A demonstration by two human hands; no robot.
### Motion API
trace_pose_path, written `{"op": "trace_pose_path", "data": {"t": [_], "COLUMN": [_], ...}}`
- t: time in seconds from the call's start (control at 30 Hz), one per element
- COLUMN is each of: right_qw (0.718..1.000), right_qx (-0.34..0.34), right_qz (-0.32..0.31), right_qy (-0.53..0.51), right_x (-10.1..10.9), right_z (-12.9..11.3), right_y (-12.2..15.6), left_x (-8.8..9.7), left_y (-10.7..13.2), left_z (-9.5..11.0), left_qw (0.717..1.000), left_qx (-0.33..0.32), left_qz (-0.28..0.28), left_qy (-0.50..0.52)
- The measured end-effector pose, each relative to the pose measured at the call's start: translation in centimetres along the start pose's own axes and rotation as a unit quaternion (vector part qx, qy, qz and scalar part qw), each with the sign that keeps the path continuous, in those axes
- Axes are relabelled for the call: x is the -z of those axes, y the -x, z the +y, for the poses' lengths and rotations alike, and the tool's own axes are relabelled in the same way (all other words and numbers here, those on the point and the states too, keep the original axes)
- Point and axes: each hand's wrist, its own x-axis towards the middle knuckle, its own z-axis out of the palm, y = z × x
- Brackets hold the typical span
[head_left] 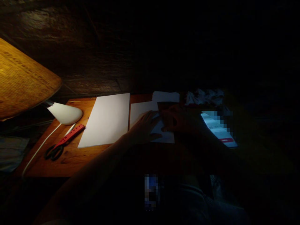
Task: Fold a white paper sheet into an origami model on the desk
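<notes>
- Your left grip (145,126) lies open on one paper sheet (167,136), which sits under both hands
- Your right grip (174,120) is shadowed; open or closed, that can't be told
- One larger white sheet (105,120) lies left on the desk (70,162)
- One pair of scissors (55,151) lies beyond it
- One lit phone (217,128) glows right

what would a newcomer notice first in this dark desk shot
A large white sheet of paper glows in the lamplight on the wooden desk, with red-handled scissors to its left. Further right, the left hand rests on a smaller white sheet, and a bright screen stands out in the darkness.
</notes>
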Motion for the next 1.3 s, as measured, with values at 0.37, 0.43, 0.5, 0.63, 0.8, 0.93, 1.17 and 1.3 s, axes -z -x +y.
{"op": "trace_pose_path", "data": {"t": [0.37, 0.43, 0.5, 0.63, 0.8, 0.93, 1.17, 1.3], "right_qw": [1.000, 1.000, 1.000, 1.000, 1.000, 1.000, 0.995, 0.990], "right_qx": [-0.001, -0.005, -0.010, -0.008, -0.006, -0.010, -0.059, -0.078], "right_qz": [-0.006, -0.012, -0.017, -0.018, -0.009, -0.014, -0.011, -0.008], "right_qy": [0.013, 0.015, 0.019, 0.021, 0.021, 0.022, 0.082, 0.121], "right_x": [-0.2, 0.0, 0.2, 0.4, 0.0, 0.0, 1.1, 1.4], "right_z": [0.1, -0.1, -0.3, -0.5, -0.3, -0.1, -1.9, -2.9], "right_y": [-0.1, -0.1, 0.0, 0.0, -0.1, -0.2, -0.1, 0.0], "left_x": [-0.6, -0.7, -0.6, -0.3, -0.4, -0.2, 0.1, -0.1], "left_y": [0.2, 0.2, 0.2, 0.1, 0.2, 0.2, 0.0, 0.1], "left_z": [-0.8, -0.9, -0.9, -0.8, -0.9, -0.8, -0.6, -0.7], "left_qw": [1.000, 1.000, 1.000, 1.000, 1.000, 1.000, 1.000, 1.000], "left_qx": [-0.014, -0.014, -0.015, -0.020, -0.018, -0.013, -0.012, -0.007], "left_qz": [0.001, -0.001, 0.001, 0.000, 0.003, -0.005, -0.014, -0.006], "left_qy": [-0.014, -0.013, -0.016, -0.018, -0.017, -0.023, -0.025, -0.030]}}
